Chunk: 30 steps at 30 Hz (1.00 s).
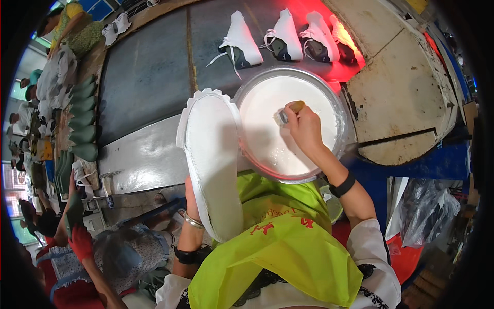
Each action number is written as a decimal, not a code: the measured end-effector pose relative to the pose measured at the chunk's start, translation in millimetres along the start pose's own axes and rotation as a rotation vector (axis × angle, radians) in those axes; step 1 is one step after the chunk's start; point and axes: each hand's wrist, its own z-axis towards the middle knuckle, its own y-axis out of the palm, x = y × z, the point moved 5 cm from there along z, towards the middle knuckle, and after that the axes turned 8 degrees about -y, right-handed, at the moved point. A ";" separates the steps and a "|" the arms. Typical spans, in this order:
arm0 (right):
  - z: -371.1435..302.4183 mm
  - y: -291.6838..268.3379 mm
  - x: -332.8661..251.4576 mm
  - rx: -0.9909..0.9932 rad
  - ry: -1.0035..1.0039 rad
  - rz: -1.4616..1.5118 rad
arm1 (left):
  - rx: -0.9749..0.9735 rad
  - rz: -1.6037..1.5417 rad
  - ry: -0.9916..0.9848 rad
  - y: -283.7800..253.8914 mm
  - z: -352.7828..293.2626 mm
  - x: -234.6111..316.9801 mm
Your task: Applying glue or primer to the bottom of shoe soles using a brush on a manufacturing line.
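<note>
My left hand (191,198) holds a white shoe upper (213,154), its pale stitched underside turned up and its toe pointing away from me. Most of that hand is hidden behind the upper. My right hand (307,129) is closed round a brush (294,106) with a brownish handle. The brush's bristle end is over or in white liquid (267,149) that fills a large round metal basin (341,121); I cannot tell how deep it reaches. The upper's right edge overlaps the basin's left rim in this view.
White and dark shoes (242,41) stand in a row on a dark conveyor belt (149,72), the right ones under red light. A worn pale machine cover (396,77) is at right. At left, green soles (84,116) line a ledge, and a red-gloved co-worker's hand (81,242) is close by.
</note>
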 end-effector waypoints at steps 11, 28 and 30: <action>25.6 -27.0 -83.0 0.134 -0.213 0.557 | -0.019 -0.073 -0.255 43.0 0.5 -12.8; -14.0 -25.5 -116.2 -0.010 -0.539 0.477 | -0.063 0.238 -0.055 46.7 12.2 2.0; -45.4 -25.9 -130.0 -0.167 -0.473 0.622 | -0.032 0.215 -0.063 46.5 9.0 3.6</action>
